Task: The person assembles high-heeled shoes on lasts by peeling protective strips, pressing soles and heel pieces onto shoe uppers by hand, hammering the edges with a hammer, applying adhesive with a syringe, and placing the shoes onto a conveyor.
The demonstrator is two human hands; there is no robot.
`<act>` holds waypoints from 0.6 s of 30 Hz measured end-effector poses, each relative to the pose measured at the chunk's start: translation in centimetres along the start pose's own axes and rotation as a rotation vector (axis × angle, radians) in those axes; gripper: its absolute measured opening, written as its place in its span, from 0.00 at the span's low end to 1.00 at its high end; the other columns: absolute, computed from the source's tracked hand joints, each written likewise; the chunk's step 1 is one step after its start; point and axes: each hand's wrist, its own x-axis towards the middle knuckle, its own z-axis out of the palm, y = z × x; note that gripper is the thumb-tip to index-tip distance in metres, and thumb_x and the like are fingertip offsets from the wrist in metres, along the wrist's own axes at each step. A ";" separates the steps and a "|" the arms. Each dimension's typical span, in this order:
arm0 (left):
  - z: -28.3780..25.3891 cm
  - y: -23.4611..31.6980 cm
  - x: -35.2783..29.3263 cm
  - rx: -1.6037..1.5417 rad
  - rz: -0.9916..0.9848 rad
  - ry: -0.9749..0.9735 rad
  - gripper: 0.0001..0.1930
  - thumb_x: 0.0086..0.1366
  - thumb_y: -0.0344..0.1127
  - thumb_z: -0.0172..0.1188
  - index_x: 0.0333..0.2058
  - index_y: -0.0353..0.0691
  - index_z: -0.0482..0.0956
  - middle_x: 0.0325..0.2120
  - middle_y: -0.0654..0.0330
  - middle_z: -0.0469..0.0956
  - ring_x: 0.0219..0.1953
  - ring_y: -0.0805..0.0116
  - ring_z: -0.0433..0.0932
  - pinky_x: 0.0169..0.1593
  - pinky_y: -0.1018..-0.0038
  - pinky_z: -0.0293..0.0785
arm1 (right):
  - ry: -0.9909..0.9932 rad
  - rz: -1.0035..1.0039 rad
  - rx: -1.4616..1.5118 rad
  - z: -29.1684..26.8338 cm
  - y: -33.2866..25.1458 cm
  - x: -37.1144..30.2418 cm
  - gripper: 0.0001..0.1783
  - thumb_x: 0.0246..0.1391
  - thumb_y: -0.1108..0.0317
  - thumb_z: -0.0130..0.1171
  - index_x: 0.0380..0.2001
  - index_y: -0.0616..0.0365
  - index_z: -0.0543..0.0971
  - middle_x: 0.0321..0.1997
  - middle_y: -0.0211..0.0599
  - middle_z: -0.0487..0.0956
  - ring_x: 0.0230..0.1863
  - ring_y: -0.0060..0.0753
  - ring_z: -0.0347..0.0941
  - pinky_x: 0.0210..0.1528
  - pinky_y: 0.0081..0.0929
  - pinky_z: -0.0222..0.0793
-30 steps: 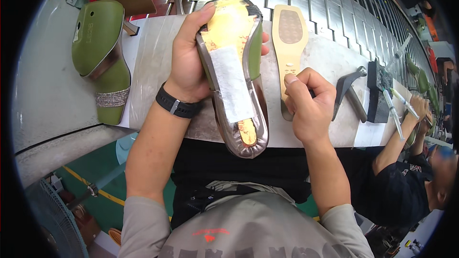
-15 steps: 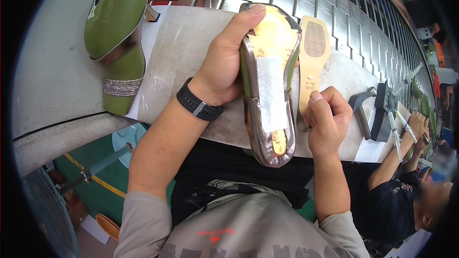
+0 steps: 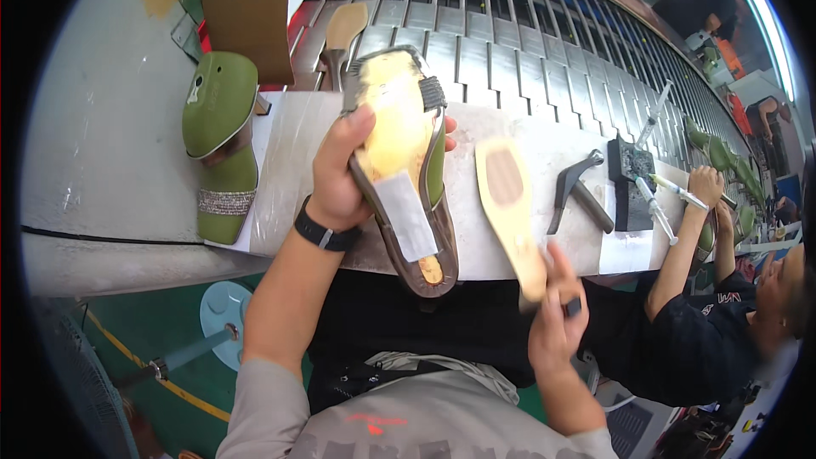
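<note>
Nearest the body, here's the right hand [image 3: 557,319], low at the table's [image 3: 463,195] near edge, forefinger stretched forward beside the narrow end of a tan sole [image 3: 506,183]; motion blur there, so whether it pinches the sole or merely touches it, one cannot tell. Just beyond, the left hand [image 3: 340,170] comes up with wrist straight, gripping a green-and-metallic shoe [image 3: 408,187] underside up: thumb pressed on the yellow bottom, fingertips wrapping round the far side, toe end pointing away.

And there's the change! Half a second ago the right hand was curled at the sole, which lay farther up the table; now the sole has come nearer, its narrow end past the edge, and a wider gap parts it from the shoe.

Farther right sits a hammer [image 3: 585,191], then a dark block [image 3: 627,204]; beyond them, the slatted metal conveyor [image 3: 501,51].
</note>
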 end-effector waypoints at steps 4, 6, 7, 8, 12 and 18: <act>2.4 1.4 -1.7 0.302 0.135 -0.082 0.55 0.57 0.63 0.71 0.70 0.27 0.61 0.60 0.35 0.76 0.61 0.44 0.80 0.65 0.53 0.77 | 0.012 0.357 0.395 -1.9 -2.1 -6.7 0.41 0.66 0.40 0.60 0.66 0.64 0.66 0.78 0.64 0.62 0.77 0.55 0.64 0.74 0.52 0.62; 3.8 1.1 -2.7 0.309 0.146 -0.118 0.55 0.55 0.59 0.74 0.71 0.28 0.59 0.62 0.35 0.75 0.62 0.45 0.80 0.65 0.54 0.77 | -0.031 0.558 0.510 -2.5 -1.4 -6.4 0.43 0.69 0.44 0.57 0.73 0.66 0.61 0.67 0.58 0.76 0.61 0.48 0.79 0.60 0.43 0.75; 4.5 0.9 -2.8 0.301 0.145 -0.151 0.56 0.54 0.55 0.77 0.72 0.29 0.58 0.63 0.35 0.74 0.62 0.45 0.79 0.65 0.54 0.77 | -0.115 0.678 0.504 -2.8 -0.6 -5.2 0.40 0.72 0.47 0.55 0.73 0.66 0.61 0.62 0.55 0.81 0.54 0.44 0.84 0.54 0.38 0.78; 4.7 1.2 -2.8 0.352 0.153 -0.222 0.58 0.54 0.51 0.78 0.74 0.31 0.53 0.65 0.36 0.72 0.63 0.47 0.79 0.65 0.55 0.78 | -0.077 0.792 0.387 -2.2 0.4 -4.1 0.31 0.74 0.58 0.54 0.69 0.69 0.67 0.52 0.47 0.86 0.43 0.35 0.86 0.47 0.31 0.80; 9.6 3.3 -2.2 0.337 0.131 -0.281 0.52 0.62 0.39 0.71 0.77 0.32 0.48 0.66 0.37 0.71 0.66 0.47 0.76 0.68 0.53 0.75 | -0.056 0.477 0.289 0.5 1.1 -2.0 0.16 0.65 0.77 0.62 0.55 0.72 0.80 0.48 0.42 0.87 0.45 0.27 0.84 0.50 0.27 0.78; 11.8 4.0 -3.8 0.500 0.075 -0.191 0.35 0.68 0.31 0.57 0.73 0.33 0.61 0.58 0.47 0.79 0.58 0.65 0.80 0.64 0.71 0.73 | -0.040 0.168 0.300 2.0 -1.7 1.4 0.11 0.67 0.75 0.61 0.49 0.71 0.81 0.47 0.45 0.87 0.46 0.30 0.84 0.52 0.31 0.81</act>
